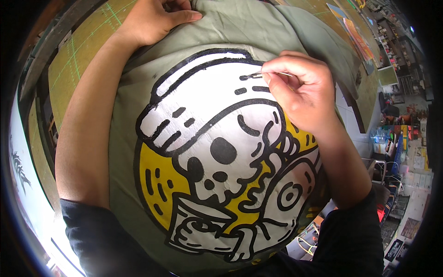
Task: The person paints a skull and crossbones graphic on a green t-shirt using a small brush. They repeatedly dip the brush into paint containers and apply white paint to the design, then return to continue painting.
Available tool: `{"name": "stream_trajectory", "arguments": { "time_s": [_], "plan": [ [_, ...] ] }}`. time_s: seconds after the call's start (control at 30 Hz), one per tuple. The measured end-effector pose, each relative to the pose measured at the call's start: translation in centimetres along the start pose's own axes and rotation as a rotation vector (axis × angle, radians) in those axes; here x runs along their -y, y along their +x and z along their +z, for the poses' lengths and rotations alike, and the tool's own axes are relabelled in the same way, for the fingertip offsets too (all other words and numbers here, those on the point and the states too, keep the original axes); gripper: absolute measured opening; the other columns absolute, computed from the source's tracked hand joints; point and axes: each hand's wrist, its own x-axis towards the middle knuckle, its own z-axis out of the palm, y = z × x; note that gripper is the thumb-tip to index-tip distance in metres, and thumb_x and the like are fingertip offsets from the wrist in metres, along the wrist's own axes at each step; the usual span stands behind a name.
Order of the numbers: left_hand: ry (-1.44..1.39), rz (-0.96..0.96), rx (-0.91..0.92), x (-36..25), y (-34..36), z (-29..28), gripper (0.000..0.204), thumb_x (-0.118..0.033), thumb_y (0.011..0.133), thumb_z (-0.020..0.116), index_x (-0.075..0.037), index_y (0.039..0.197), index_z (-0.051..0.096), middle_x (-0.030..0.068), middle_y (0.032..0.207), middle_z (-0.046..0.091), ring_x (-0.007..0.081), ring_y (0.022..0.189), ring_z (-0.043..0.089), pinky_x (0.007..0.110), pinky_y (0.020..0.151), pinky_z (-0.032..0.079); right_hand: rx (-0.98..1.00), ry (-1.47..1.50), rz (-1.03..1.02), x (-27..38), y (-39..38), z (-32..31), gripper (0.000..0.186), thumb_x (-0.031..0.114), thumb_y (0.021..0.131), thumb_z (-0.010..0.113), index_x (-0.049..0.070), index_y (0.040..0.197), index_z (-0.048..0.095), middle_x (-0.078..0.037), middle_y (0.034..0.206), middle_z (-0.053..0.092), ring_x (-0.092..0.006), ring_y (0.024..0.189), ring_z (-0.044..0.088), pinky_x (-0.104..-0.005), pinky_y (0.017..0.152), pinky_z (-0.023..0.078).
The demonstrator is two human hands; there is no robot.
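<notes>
An olive-green garment (124, 152) lies spread in front of me, bearing a large painted picture (221, 152) of a white skull-like figure with black outlines on a yellow disc. My right hand (300, 92) pinches a thin paintbrush (256, 75), whose black tip touches a short black dash near the picture's upper edge. My left hand (154, 21) presses down on the cloth at the top, fingers curled on a fold. Both forearms come in from below in dark sleeves.
Under the garment is a green cutting mat (78, 55) with grid lines. Colourful printed sheets (357, 34) lie at the upper right. Shelves and cluttered furniture (406, 152) stand along the right side, with a chair frame (307, 240) low down.
</notes>
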Motion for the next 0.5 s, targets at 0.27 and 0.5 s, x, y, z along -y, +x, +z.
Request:
{"name": "stream_trajectory", "arguments": {
  "time_s": [0.27,0.5],
  "plan": [
    [0.019,-0.017,0.004,0.09,-0.02,-0.01,0.017,-0.021,0.077,0.074,-0.006,0.076,0.066,0.0007,0.065,0.059,0.0099,0.059,0.050,0.026,0.058,0.041,0.028,0.025,-0.035,0.25,-0.02,-0.28,0.008,-0.008,0.077,0.059,-0.006,0.082,0.064,-0.007,0.073,0.063,-0.0107,0.067,0.060,-0.0218,0.060,0.048],
    [0.040,-0.014,-0.010,-0.43,-0.16,-0.12,0.017,-0.022,0.077,0.074,-0.007,0.076,0.066,0.0003,0.065,0.059,0.0097,0.059,0.050,0.025,0.058,0.040,0.031,0.041,-0.044,0.06,-0.05,-0.41,0.008,-0.009,0.077,0.059,-0.006,0.082,0.065,-0.008,0.073,0.063,-0.0108,0.068,0.061,-0.0218,0.060,0.048]
  ]
}}
